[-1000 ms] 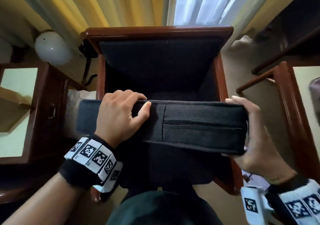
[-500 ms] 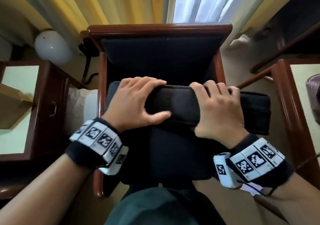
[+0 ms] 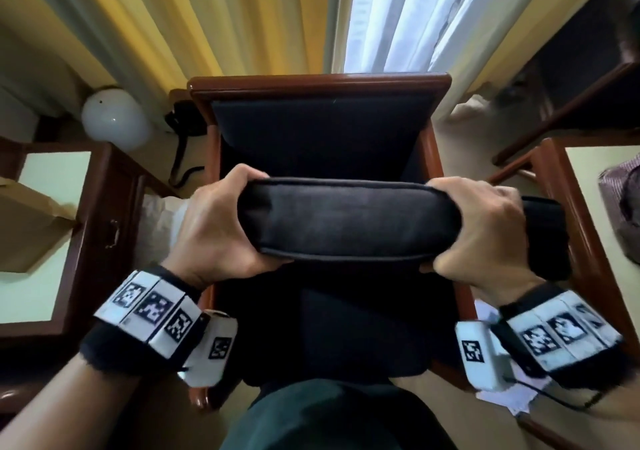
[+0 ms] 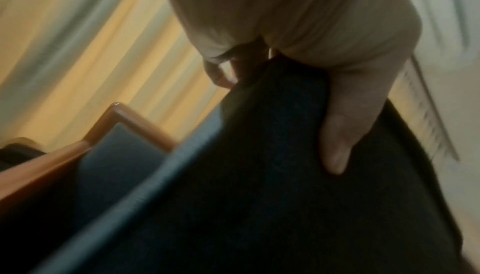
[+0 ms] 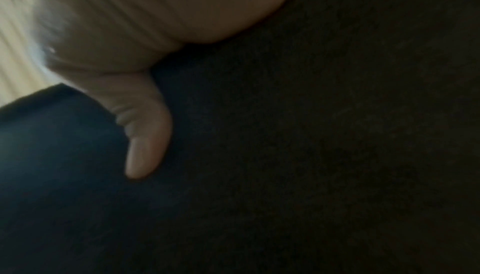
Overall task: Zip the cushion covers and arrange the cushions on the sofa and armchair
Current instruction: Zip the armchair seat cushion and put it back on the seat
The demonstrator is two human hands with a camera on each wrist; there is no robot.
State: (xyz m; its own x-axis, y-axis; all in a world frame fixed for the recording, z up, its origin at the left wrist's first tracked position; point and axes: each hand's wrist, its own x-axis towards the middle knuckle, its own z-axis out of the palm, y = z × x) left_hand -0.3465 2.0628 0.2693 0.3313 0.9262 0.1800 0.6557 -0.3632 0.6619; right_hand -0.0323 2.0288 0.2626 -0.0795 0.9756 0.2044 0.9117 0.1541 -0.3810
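A black cushion is held edge-up over the seat of a wooden armchair with dark upholstery. My left hand grips its left end, fingers curled over the far side and thumb on the near face. My right hand grips it near the right end the same way; a bit of cushion sticks out past it over the right armrest. In the left wrist view my thumb presses into the black cushion. The right wrist view shows my thumb on the cushion. No zipper is visible.
A wooden side table with a pale top stands to the left of the armchair, a white globe lamp behind it. Another wooden-framed table is at the right. Yellow and white curtains hang behind the chair.
The cushion has been turned so its zipper side no longer faces me and raised a little. My right hand moved from the cushion's end onto its top edge; both hands now grip it.
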